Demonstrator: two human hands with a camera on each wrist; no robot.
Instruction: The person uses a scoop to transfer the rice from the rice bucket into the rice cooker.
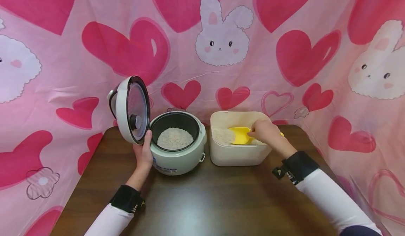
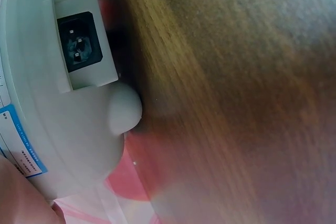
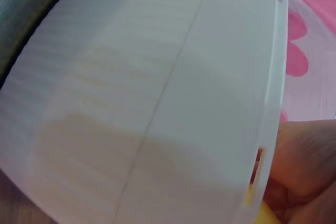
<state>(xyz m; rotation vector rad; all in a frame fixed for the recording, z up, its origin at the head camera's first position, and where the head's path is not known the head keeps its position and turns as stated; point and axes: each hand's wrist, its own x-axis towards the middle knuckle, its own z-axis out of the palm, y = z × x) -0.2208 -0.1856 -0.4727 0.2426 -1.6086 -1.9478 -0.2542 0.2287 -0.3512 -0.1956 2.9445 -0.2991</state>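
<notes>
A pale green rice cooker (image 1: pixel 181 164) stands with its lid (image 1: pixel 121 111) raised on the left, white rice (image 1: pixel 175 138) in its dark inner pot (image 1: pixel 161 123). My left hand (image 1: pixel 143 153) rests against the cooker's left side below the lid, thumb pointing up near the rim; in the left wrist view only part of this hand (image 2: pixel 21 198) shows beside the cooker's power socket (image 2: pixel 80 41). My right hand (image 1: pixel 265 132) grips the handle of a yellow scoop (image 1: pixel 240 136) inside a cream rice bin (image 1: pixel 235 156). The scoop's blade lies at the loose rice (image 1: pixel 223 136).
Both containers stand side by side on a dark brown wooden table (image 1: pixel 202 197), near its back edge. Behind hangs a pink cloth (image 1: pixel 190 67) with hearts and rabbits. The bin's white wall (image 3: pixel 157 103) fills most of the right wrist view.
</notes>
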